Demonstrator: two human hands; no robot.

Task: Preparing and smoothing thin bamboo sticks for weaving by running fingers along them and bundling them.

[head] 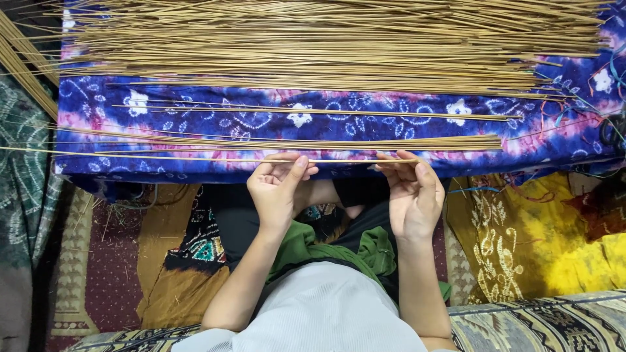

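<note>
While pinched lightly between the fingers of the left hand (277, 189) and the right hand (412, 192), lies level along the near edge of the cloth-covered surface (365, 120), one thin stick (215, 158) reaching far out to the left. Likely to bow or snap under uneven pressure, or to rake the small bundle (293, 141) just beyond off the edge. Open room only near the lap; crowded farther off by the big pile of sticks (326, 45).

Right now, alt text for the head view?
Both hands, left hand and right hand, pinch one thin stick at the edge of a blue patterned cloth. A large pile of sticks lies beyond.
</note>
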